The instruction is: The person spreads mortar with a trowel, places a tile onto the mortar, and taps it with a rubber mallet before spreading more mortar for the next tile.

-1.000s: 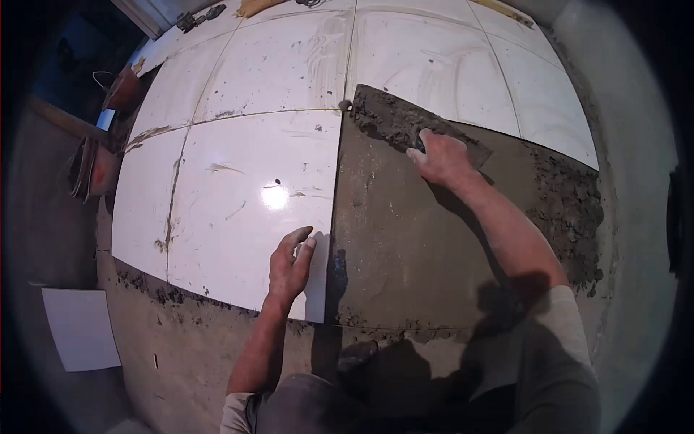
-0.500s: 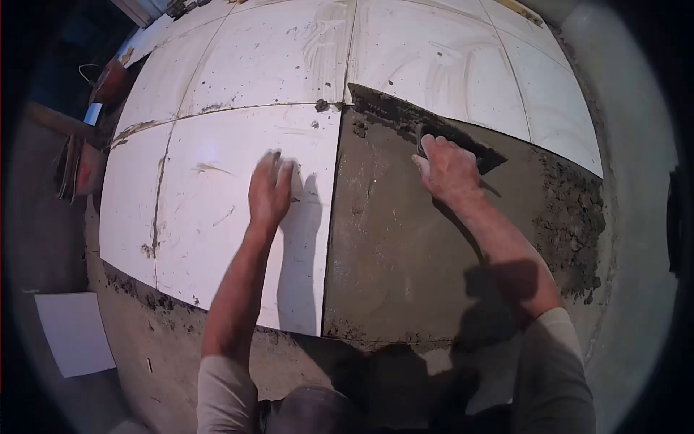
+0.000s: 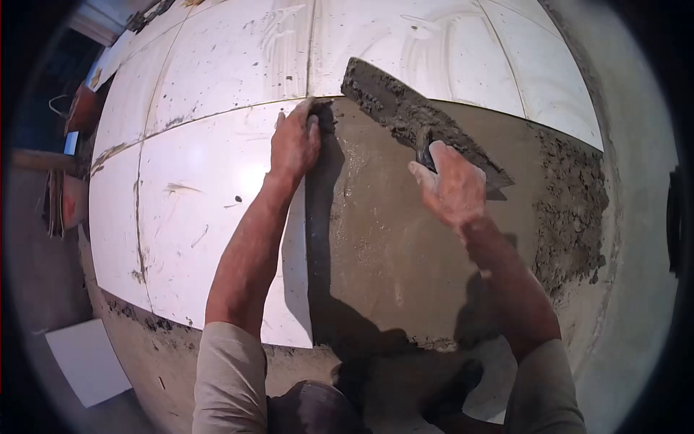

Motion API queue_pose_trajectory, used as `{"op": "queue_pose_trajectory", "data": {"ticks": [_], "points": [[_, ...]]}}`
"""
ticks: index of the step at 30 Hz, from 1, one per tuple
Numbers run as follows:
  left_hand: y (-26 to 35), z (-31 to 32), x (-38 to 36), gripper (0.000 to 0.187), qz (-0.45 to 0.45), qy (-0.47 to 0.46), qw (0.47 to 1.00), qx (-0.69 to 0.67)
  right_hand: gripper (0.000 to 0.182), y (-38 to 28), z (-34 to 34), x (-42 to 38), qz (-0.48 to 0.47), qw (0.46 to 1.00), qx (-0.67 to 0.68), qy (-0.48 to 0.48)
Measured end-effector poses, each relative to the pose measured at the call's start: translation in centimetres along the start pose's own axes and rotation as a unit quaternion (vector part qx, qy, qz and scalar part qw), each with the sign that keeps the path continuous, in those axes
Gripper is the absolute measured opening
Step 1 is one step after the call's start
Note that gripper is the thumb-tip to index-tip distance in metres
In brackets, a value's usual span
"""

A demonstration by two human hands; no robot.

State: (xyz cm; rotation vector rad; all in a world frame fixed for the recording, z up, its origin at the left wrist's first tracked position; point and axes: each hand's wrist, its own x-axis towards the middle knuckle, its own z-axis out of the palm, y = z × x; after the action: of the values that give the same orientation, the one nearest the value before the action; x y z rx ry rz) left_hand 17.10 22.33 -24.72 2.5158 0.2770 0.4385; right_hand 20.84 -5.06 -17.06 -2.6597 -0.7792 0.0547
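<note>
My right hand (image 3: 457, 184) is closed round the handle of a steel trowel (image 3: 426, 119). The blade is tilted up, its visible face caked with wet mortar, above the far part of a smoothed grey mortar bed (image 3: 405, 231). At the bed's far left corner, my left hand (image 3: 296, 143) reaches over the edge of a white tile (image 3: 210, 217). Its fingers are bent and close together beside dark mortar crumbs (image 3: 325, 112). Whatever they may pinch is hidden from me.
More white tiles (image 3: 231, 58), smeared with mortar, lie beyond. Rough mortar (image 3: 571, 210) borders the bed near the right wall (image 3: 636, 145). Reddish buckets (image 3: 85, 108) stand far left, and a loose white tile piece (image 3: 88, 362) lies on the floor at lower left.
My left hand has moved forward and right from above the tile to its far corner. The trowel has turned so more of its mortar-caked face shows. The view has shifted slightly.
</note>
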Motion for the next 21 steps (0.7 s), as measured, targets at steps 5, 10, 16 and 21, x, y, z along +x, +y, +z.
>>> {"op": "queue_pose_trajectory", "data": {"ticks": [5,10,16,21], "points": [[0.9,-0.2,-1.4,0.037,-0.029,0.053,0.996,0.059,0.036,-1.1,-0.9,-0.7,0.073,0.994,0.028,-0.077],[1.6,-3.3,-3.4,0.035,-0.073,0.147,0.986,-0.010,0.046,-5.4,-1.9,0.4,0.180,0.956,0.123,-0.195],[2.3,-6.5,-8.4,0.037,-0.166,0.165,0.968,-0.094,0.054,-9.9,0.8,-0.1,0.287,0.863,0.361,-0.207],[2.9,-8.8,-12.5,0.038,-0.211,0.145,0.956,-0.142,0.053,-11.6,6.8,-0.4,0.257,0.916,0.289,-0.107]]}}
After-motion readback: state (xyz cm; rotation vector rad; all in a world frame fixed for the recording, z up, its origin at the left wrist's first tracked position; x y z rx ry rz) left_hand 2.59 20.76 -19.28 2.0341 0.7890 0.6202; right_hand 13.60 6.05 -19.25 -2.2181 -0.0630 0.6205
